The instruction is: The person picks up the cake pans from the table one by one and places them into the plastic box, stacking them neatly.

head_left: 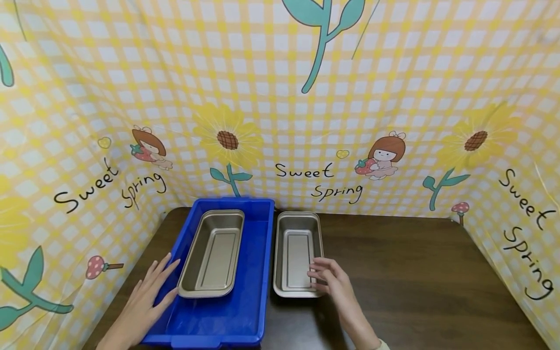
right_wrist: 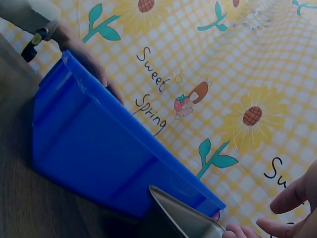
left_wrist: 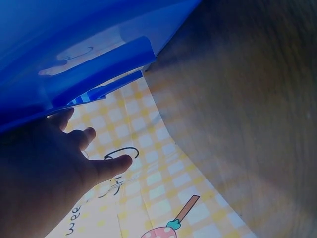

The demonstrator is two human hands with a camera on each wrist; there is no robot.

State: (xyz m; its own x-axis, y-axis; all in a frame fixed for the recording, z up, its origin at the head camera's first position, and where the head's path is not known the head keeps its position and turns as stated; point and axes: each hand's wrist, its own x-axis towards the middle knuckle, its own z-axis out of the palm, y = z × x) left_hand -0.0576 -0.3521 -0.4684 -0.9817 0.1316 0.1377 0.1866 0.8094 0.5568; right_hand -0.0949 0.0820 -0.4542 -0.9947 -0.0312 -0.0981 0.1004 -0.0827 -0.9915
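A grey metal loaf pan (head_left: 218, 257) lies inside the blue plastic tray (head_left: 238, 316), towards its left side. My left hand (head_left: 142, 301) is at the tray's left wall, fingers extended, its fingertips close to that pan's left rim. In the left wrist view the same hand (left_wrist: 44, 163) shows dark and spread beside the tray. A second, similar loaf pan (head_left: 298, 260) stands on the table just right of the tray. Over its right rim reaches my right hand (head_left: 339, 284), with loosely bent fingers. The right wrist view shows those fingers (right_wrist: 285, 201) apart beside the pan's edge (right_wrist: 185, 210).
The dark wooden table (head_left: 407, 282) extends to the right of the second pan. A yellow checked cloth (head_left: 271, 107) with sunflowers and lettering hangs behind and on both sides, close to the tray's far end.
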